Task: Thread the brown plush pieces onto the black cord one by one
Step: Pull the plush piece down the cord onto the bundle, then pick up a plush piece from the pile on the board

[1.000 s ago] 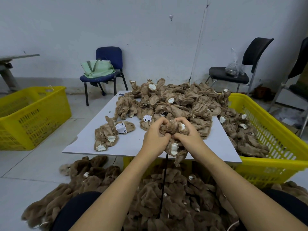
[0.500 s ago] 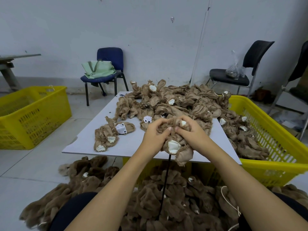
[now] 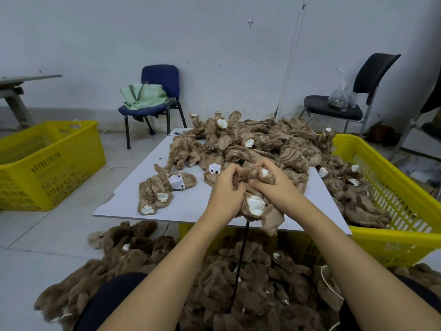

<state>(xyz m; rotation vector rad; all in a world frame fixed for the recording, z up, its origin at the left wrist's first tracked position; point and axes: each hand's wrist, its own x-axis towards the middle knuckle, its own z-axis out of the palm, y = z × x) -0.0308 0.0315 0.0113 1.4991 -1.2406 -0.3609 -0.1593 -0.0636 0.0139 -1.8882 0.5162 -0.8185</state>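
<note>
- Your left hand (image 3: 225, 192) and right hand (image 3: 274, 187) meet over the near edge of the surface (image 3: 191, 199), fingers curled and gripping one brown plush piece (image 3: 257, 204).
- The black cord (image 3: 241, 259) hangs straight down from that piece into the threaded plush heap (image 3: 214, 283) below.
- The unthreaded pile (image 3: 250, 144) lies just beyond your hands.

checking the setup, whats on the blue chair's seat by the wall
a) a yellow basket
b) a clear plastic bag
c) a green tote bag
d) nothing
c: a green tote bag sits on the blue chair; the clear plastic bag is on the black chair.
</note>
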